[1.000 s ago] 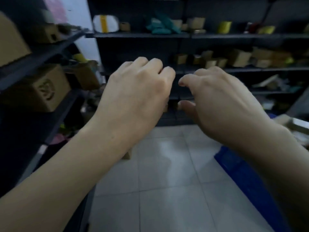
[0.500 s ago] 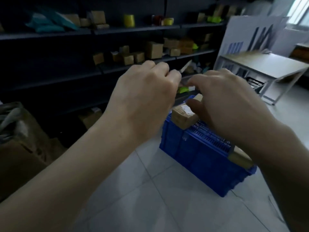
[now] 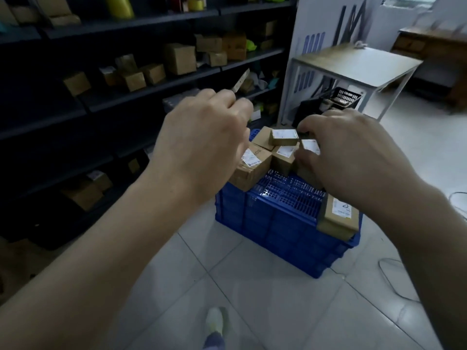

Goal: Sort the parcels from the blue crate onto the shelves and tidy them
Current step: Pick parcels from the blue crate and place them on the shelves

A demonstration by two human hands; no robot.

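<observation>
A blue crate [image 3: 278, 223] stands on the tiled floor, piled with several brown labelled parcels. A larger box [image 3: 250, 170] lies at its left, a small parcel [image 3: 284, 136] tops the pile, and another parcel [image 3: 338, 218] rests on the right rim. My left hand [image 3: 202, 142] hovers above the crate's left side with fingers loosely curled, holding nothing. At the same height over the right side is my right hand [image 3: 353, 152], also loosely curled; it covers part of the pile, and I cannot tell whether it touches a parcel. Dark shelves [image 3: 151, 89] with cardboard boxes run along the left.
A grey table [image 3: 353, 61] stands behind the crate, with a black basket [image 3: 346, 97] under it. Cables [image 3: 394, 274] lie on the floor to the right. My foot [image 3: 214, 322] shows on the tiles near the bottom edge.
The view has swung right from the shelves to the blue crate and come closer to it. Both hands keep the same raised, loosely curled pose.
</observation>
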